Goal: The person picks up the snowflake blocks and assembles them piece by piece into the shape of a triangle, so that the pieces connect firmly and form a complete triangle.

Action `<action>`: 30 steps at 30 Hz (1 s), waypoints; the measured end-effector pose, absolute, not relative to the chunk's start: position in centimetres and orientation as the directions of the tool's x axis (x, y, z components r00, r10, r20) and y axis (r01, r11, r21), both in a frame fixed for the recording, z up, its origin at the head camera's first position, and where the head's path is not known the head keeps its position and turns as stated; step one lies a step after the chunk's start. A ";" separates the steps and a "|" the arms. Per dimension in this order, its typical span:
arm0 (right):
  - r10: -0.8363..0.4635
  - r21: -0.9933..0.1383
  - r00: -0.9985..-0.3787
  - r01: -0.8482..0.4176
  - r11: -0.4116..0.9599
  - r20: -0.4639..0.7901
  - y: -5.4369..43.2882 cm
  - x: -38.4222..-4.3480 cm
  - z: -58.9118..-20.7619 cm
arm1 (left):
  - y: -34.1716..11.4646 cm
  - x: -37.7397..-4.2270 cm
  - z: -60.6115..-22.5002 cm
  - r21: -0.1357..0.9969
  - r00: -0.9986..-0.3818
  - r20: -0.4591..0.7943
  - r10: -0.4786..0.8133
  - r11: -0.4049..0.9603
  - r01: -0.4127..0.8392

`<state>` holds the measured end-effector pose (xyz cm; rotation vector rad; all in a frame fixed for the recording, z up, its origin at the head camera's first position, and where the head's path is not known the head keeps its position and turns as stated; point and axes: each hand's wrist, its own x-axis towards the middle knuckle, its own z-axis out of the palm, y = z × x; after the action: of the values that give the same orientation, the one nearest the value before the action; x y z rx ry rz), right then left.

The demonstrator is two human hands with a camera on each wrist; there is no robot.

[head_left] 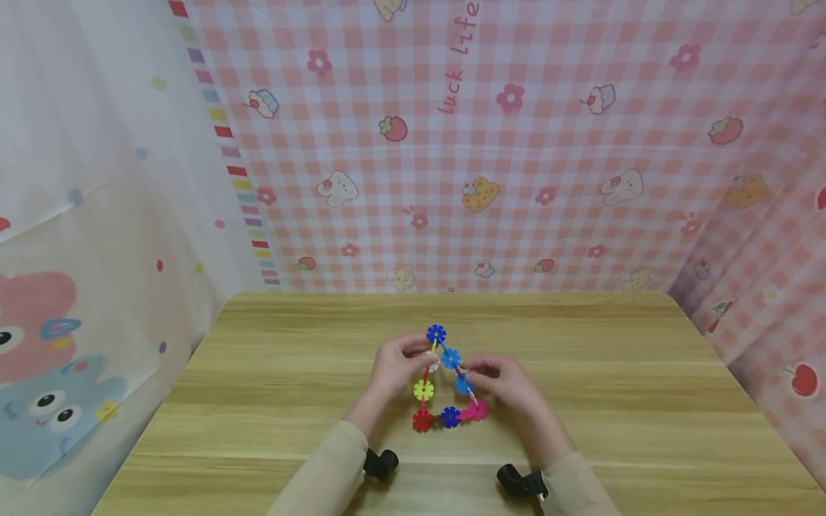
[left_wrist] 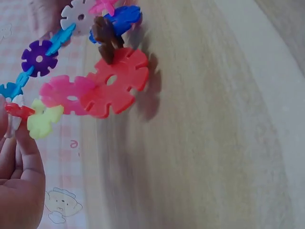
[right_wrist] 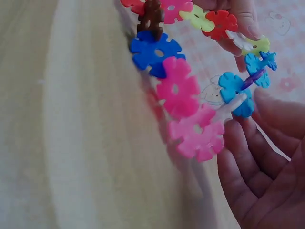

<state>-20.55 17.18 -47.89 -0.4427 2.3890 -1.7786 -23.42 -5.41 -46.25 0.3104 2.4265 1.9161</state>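
Note:
A closed loop of slotted plastic snowflake discs in many colours is held up between my two hands, roughly a triangle in the head view. A dark blue disc (head_left: pixel 436 334) forms its top corner. Along the bottom run a red disc (head_left: pixel 421 423), another dark blue disc (head_left: pixel 451 421) and pink discs (right_wrist: pixel 178 102), low over the wooden table. My left hand (head_left: pixel 393 367) pinches the left side at a white disc (right_wrist: pixel 234 39), above a yellow disc (head_left: pixel 423 395). With thumb and fingers, my right hand (head_left: pixel 508 385) grips the right side near the light blue discs (right_wrist: pixel 231 86).
The wooden table (head_left: pixel 258 401) reaches back to a pink checked cloth (head_left: pixel 548 143) behind it. White cloth (head_left: pixel 116 179) hangs at the left. Black wrist devices (head_left: pixel 383 466) sit at both sleeve cuffs, over the table's near part.

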 end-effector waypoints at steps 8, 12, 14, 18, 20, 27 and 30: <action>-0.303 -0.955 -0.952 -0.047 0.292 -0.046 17.3 -20.2 -48.4 | -5.9 -23.8 -46.8 0.949 -0.984 0.076 0.159 0.291 0.120; -0.284 -0.960 -0.956 -0.011 0.281 -0.072 17.0 -20.2 -48.6 | -6.0 -23.9 -47.3 0.932 -0.989 0.045 0.141 0.352 0.093; -0.271 -0.961 -0.958 0.014 0.275 -0.092 16.8 -20.2 -48.8 | -6.0 -24.0 -47.5 0.923 -0.988 0.044 0.149 0.372 0.097; -0.230 -0.960 -0.965 0.061 0.274 -0.127 16.5 -20.3 -49.0 | -6.1 -24.1 -47.8 0.911 -0.986 0.029 0.166 0.401 0.095; -0.214 -0.957 -0.966 0.078 0.279 -0.141 16.4 -20.3 -49.0 | -6.2 -24.1 -47.9 0.902 -0.984 0.018 0.177 0.421 0.092; -0.179 -0.957 -0.972 0.099 0.272 -0.151 16.3 -20.3 -49.3 | -6.5 -24.2 -48.4 0.882 -0.974 0.012 0.225 0.456 0.116; -0.154 -0.954 -0.976 0.107 0.282 -0.155 16.2 -20.3 -49.4 | -6.6 -24.2 -48.6 0.892 -0.973 0.000 0.232 0.440 0.105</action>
<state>-20.30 16.18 -49.39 -0.0443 2.3324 -1.7617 -24.21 -6.59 -48.56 0.3011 2.5604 1.5715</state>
